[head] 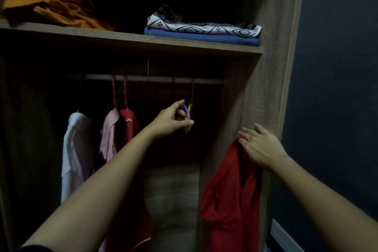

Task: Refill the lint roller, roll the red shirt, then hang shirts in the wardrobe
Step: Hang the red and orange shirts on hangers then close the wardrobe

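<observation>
Red shirt [231, 190] hangs limp from right hand [263, 147], which grips its top edge in front of the wardrobe side panel [266, 67]. Soft, light and likely to slump, so best held at collar or shoulders. Left hand [171, 120] pinches purple hanger [187, 111] under the rail [155, 78], beside yellow-green hanger [187, 130].

A limp red shirt [229, 190] hangs in loose folds from the right hand [259, 147], in front of the right side wall of the wardrobe [266, 67]. Inside, near the right end of the rail [159, 78], the left hand [169, 120] pinches a purple hanger [186, 111] beside a yellow-green hanger [188, 130]. Further left on the rail hang a white shirt [75, 149], a pink shirt [109, 135] and a second red shirt [127, 125].
</observation>
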Available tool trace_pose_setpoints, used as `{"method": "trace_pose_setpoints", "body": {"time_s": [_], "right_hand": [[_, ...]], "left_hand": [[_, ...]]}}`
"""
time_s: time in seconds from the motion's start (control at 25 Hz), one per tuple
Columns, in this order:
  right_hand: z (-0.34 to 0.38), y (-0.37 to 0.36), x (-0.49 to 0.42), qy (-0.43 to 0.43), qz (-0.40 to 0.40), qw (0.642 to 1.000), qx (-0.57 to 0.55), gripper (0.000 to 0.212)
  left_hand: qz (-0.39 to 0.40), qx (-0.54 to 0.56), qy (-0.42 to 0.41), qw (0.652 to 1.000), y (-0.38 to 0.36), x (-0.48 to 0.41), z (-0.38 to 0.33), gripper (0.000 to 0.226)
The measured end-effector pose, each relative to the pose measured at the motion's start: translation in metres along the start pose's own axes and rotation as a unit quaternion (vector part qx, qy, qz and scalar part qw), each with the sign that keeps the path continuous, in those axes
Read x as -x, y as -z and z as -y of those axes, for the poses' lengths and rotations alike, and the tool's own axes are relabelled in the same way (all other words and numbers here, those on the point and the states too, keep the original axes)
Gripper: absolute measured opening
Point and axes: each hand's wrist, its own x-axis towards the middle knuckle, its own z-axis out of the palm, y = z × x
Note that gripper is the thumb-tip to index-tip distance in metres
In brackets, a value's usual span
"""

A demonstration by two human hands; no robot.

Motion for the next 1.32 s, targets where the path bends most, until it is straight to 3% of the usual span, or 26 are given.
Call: {"method": "trace_pose_setpoints", "body": {"time_s": [0.16,0.36,0.48,0.64,0.84,1.08,1.32], "right_hand": [[-0.001,0.002,0.0,0.002,-0.004,1.0,-0.003,0.051],[0.0,0.004,0.003,0.006,-0.007,1.0,-0.001,0.048],[0.001,0.002,0.002,0.007,-0.011,1.0,-0.006,0.047],[-0.001,0.003,0.001,0.005,-0.014,1.0,-0.01,0.047],[0.0,0.001,0.001,0.014,-0.018,1.0,-0.014,0.048],[0.001,0.003,0.005,0.02,-0.016,1.0,-0.017,0.047],[-0.002,0.002,0.004,0.019,-0.023,0.999,-0.02,0.047]], "left_hand": [[-0.039,-0.112,-0.059,0.991,-0.007,0.003,-0.001,0.074],[-0.052,-0.197,-0.054,0.977,-0.022,0.006,-0.003,0.07],[-0.097,-0.181,-0.06,0.977,-0.035,0.011,-0.003,0.063],[-0.21,-0.161,-0.094,0.96,-0.05,0.015,-0.001,0.054],[-0.324,-0.105,-0.079,0.937,-0.066,0.022,0.0,0.04],[-0.364,-0.033,-0.035,0.93,-0.076,0.025,-0.002,0.03],[-0.351,-0.083,0.012,0.933,-0.077,0.023,-0.004,0.033]]}}
